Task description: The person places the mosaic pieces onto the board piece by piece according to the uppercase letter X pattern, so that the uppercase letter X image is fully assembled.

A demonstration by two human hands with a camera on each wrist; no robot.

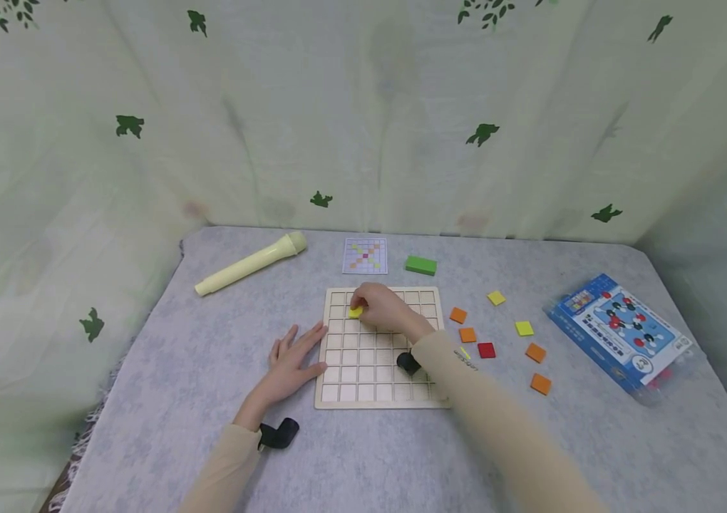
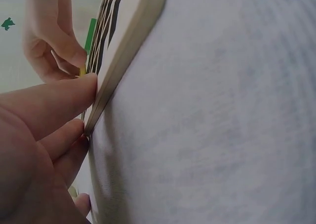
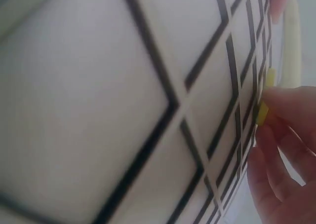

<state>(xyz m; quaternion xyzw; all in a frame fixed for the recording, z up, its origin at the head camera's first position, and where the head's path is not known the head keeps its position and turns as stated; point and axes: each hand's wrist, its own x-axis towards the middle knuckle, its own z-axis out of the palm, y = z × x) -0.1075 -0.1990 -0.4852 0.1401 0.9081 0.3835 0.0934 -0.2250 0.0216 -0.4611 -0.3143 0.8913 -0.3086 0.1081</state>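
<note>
A square grid board [image 1: 319, 400] of pale wood lies on the cloth, divided into small white cells by raised strips. My right hand [image 1: 384, 308] reaches over its upper left part and pinches a yellow square tile [image 1: 355, 312] between thumb and fingers. The right wrist view shows that yellow tile [image 3: 262, 113] tilted, right at the grid strips. My left hand [image 1: 288, 367] lies at the board's left side, fingers extended. In the left wrist view its fingertips [image 2: 89, 88] touch the board's edge.
Right of the board lie several orange tiles [image 1: 458, 315], yellow tiles [image 1: 496, 298] and a red tile [image 1: 487, 350]. Behind it are a patterned card [image 1: 365, 265] and a green block [image 1: 421, 265]. A pale yellow microphone-shaped tube [image 1: 251, 265] lies back left, a blue-labelled plastic package [image 1: 626, 335] far right.
</note>
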